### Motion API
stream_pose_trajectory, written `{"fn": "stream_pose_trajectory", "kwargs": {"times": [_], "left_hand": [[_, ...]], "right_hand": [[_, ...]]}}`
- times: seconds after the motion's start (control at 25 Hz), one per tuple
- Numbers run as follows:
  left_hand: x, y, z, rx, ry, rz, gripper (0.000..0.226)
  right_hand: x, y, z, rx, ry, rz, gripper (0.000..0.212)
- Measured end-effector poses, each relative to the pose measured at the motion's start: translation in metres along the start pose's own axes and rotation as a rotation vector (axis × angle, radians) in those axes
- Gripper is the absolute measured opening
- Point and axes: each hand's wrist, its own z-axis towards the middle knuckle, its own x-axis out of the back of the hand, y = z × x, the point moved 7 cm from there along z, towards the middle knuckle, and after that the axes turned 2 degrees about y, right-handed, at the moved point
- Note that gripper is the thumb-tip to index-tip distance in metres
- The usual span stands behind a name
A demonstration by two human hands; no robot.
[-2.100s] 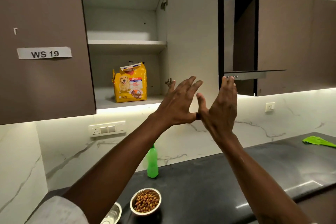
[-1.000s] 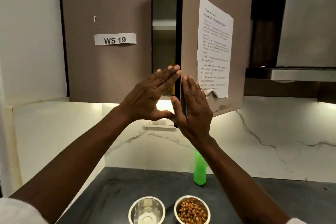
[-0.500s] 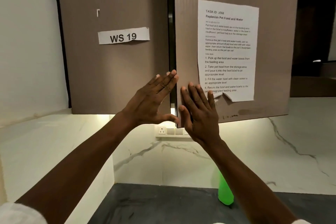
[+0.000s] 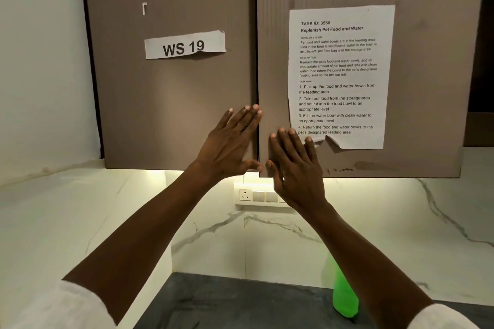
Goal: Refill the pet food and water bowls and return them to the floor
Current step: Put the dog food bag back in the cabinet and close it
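Both brown wall-cabinet doors are shut in front of me. My left hand (image 4: 231,139) lies flat, fingers apart, on the left door (image 4: 171,104) at its inner edge. My right hand (image 4: 294,163) is pressed flat on the lower left corner of the right door (image 4: 417,88), just below a taped task sheet (image 4: 339,75). Neither hand holds anything. The food bag is hidden behind the doors. The two bowls are out of view below the frame.
A green bottle (image 4: 343,299) stands on the dark countertop (image 4: 240,304) against the marble backsplash, partly behind my right forearm. A white switch plate (image 4: 256,195) sits under the cabinet. A "WS 19" label (image 4: 184,45) is on the left door.
The right cabinet door swung from open to fully shut under my right hand, hiding the food bag. My view rose, so the two bowls dropped out of the frame.
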Motion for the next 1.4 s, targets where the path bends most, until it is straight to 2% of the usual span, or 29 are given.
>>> {"fn": "stream_pose_trajectory", "kwargs": {"times": [0.36,0.56,0.68,0.8,1.04,1.16,1.28,1.4], "left_hand": [[-0.023,0.008,0.016,0.08,-0.074,0.018,0.115],[-0.032,0.015,0.013,0.113,-0.098,-0.119,0.114],[-0.039,0.018,0.001,0.064,-0.046,-0.153,0.099],[-0.051,0.027,-0.019,0.042,0.018,-0.167,0.085],[-0.085,0.079,-0.087,-0.014,-0.04,-0.288,0.089],[-0.118,0.111,-0.142,-0.017,-0.18,-0.379,0.089],[-0.161,0.132,-0.207,0.104,-0.394,-0.494,0.093],[-0.196,0.151,-0.277,0.253,-0.681,-0.576,0.094]], "right_hand": [[-0.021,0.013,-0.004,0.011,-0.002,-0.001,0.056],[-0.025,0.012,-0.007,-0.009,-0.01,0.004,0.056],[-0.026,0.009,-0.012,-0.012,-0.022,0.019,0.057],[-0.03,0.008,-0.027,-0.02,-0.068,0.05,0.06],[-0.034,-0.001,-0.108,0.007,-0.266,0.105,0.068],[-0.04,-0.001,-0.173,-0.094,-0.456,0.163,0.067],[-0.047,0.004,-0.247,-0.213,-0.682,0.195,0.064],[-0.042,0.01,-0.316,-0.315,-0.887,0.248,0.056]]}}
